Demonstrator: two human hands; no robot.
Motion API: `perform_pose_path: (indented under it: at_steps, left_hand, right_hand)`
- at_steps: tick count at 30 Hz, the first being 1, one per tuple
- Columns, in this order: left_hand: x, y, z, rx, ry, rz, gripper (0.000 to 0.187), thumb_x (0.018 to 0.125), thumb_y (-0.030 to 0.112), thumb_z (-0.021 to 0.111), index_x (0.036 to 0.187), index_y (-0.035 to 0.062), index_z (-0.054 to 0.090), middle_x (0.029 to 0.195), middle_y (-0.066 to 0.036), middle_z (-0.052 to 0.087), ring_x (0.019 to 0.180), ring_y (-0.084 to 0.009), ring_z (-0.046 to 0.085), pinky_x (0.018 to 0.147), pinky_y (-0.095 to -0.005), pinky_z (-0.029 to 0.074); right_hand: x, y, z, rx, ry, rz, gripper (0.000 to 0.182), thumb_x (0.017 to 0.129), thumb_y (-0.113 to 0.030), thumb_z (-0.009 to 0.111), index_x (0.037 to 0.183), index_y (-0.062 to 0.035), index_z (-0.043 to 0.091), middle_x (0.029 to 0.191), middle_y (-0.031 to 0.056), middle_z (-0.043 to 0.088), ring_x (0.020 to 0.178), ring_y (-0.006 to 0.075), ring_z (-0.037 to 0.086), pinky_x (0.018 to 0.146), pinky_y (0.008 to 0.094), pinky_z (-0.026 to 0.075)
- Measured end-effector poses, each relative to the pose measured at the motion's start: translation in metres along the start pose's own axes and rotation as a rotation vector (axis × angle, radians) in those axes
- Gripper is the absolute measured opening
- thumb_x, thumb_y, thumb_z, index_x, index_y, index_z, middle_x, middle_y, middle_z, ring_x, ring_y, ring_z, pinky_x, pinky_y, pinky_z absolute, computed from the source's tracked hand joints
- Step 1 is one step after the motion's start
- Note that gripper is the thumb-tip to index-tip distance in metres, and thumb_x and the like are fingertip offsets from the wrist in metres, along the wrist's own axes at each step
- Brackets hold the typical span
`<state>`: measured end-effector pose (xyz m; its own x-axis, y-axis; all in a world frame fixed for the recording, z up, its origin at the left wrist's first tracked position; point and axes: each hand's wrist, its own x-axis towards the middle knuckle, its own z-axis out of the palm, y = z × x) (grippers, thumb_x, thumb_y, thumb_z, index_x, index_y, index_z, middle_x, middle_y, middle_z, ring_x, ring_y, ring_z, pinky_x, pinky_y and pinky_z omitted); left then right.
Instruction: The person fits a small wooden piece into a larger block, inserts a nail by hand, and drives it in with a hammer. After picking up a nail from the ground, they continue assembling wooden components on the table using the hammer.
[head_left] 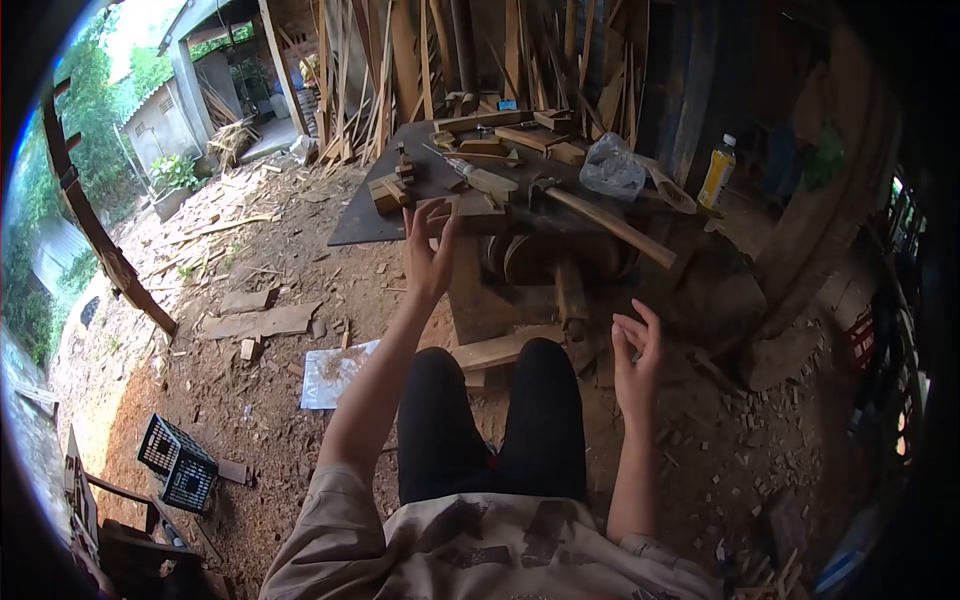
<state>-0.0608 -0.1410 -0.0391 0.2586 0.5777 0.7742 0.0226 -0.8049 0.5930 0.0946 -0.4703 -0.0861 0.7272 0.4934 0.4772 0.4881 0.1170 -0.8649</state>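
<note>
My left hand (430,245) is raised at the front edge of the dark worktable (365,222), its fingers apart and holding nothing visible. Close beyond its fingertips lies a small wooden block tool (387,194). To the right of that hand are a pale wood block (490,184) and a thin-shafted hand tool (446,156). A hammer (610,225) rests on the table, its wooden handle sticking out past the front edge. Below that handle, my right hand (637,355) hangs in the air with fingers loosely bent and apart, nothing visible in it.
A clear plastic bag (613,170) and a yellow-labelled bottle (717,172) are at the table's right. Wood strips (405,70) lean behind. A black crate (180,465) stands at lower left. Wood scraps cover the dirt floor, and a plank (505,348) lies beyond my knees.
</note>
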Motion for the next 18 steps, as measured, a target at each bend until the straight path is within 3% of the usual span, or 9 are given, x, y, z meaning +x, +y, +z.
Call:
perform_pose_path:
  at_steps: [3,4,7,10,13,17,18]
  left_hand:
    - [-0.010,0.034,-0.009,-0.317,-0.070,-0.214,0.048,0.105,0.033,0.071,0.142,0.0051,0.060,0.127,-0.017,0.074,0.105,-0.0256,0.075,0.110,-0.0493,0.053]
    - [-0.011,0.037,-0.009,-0.244,-0.077,-0.169,0.052,0.104,0.037,0.072,0.143,0.0048,0.058,0.129,-0.017,0.073,0.103,-0.0219,0.076,0.093,-0.0435,0.060]
    - [-0.008,0.037,-0.008,-0.144,-0.174,-0.111,0.047,0.107,0.033,0.070,0.144,0.0066,0.059,0.134,-0.011,0.068,0.110,-0.0213,0.072,0.073,-0.0348,0.068]
    - [-0.011,0.062,-0.012,-0.058,-0.236,-0.085,0.048,0.107,0.039,0.070,0.140,0.0051,0.062,0.126,-0.016,0.076,0.114,-0.0260,0.074,0.090,-0.0397,0.062]
    - [-0.020,0.074,-0.010,-0.039,-0.312,-0.111,0.053,0.106,0.043,0.069,0.140,0.0038,0.062,0.120,-0.019,0.079,0.116,-0.0290,0.074,0.099,-0.0411,0.057]
    - [-0.020,0.093,-0.008,0.066,-0.421,-0.168,0.059,0.105,0.047,0.069,0.141,0.0015,0.060,0.120,-0.019,0.079,0.115,-0.0316,0.075,0.101,-0.0410,0.055]
    - [-0.020,0.094,-0.003,0.086,-0.360,-0.082,0.059,0.105,0.047,0.070,0.141,0.0011,0.059,0.121,-0.019,0.078,0.116,-0.0314,0.075,0.102,-0.0409,0.055]
  right_hand:
    - [-0.006,-0.012,0.006,-0.045,0.021,-0.011,0.049,0.111,-0.023,0.065,0.155,-0.0057,0.051,0.145,0.0224,0.064,0.116,0.0268,0.075,0.101,0.0397,0.059]
    - [-0.006,-0.016,0.007,0.042,0.007,0.031,0.051,0.111,-0.025,0.066,0.156,-0.0055,0.050,0.151,0.0212,0.059,0.100,0.0231,0.078,0.087,0.0338,0.061]
    - [-0.011,-0.031,0.008,0.053,-0.008,0.089,0.050,0.110,-0.023,0.068,0.154,-0.0051,0.052,0.148,0.0215,0.059,0.086,0.0168,0.076,0.077,0.0289,0.061]
    - [-0.017,-0.032,0.007,0.024,-0.026,0.086,0.054,0.109,-0.027,0.070,0.155,-0.0062,0.052,0.148,0.0207,0.059,0.085,0.0151,0.074,0.073,0.0266,0.060]
    - [-0.019,-0.027,0.005,0.014,-0.052,0.098,0.057,0.109,-0.029,0.069,0.157,-0.0062,0.048,0.145,0.0195,0.058,0.092,0.0153,0.074,0.075,0.0302,0.060]
    - [-0.018,-0.019,-0.003,-0.022,-0.032,-0.035,0.058,0.108,-0.029,0.071,0.157,-0.0072,0.049,0.146,0.0202,0.057,0.103,0.0176,0.072,0.083,0.0343,0.061]
    - [-0.016,-0.014,-0.004,-0.053,-0.013,-0.062,0.058,0.108,-0.030,0.071,0.158,-0.0076,0.049,0.147,0.0203,0.056,0.103,0.0182,0.072,0.085,0.0351,0.060]
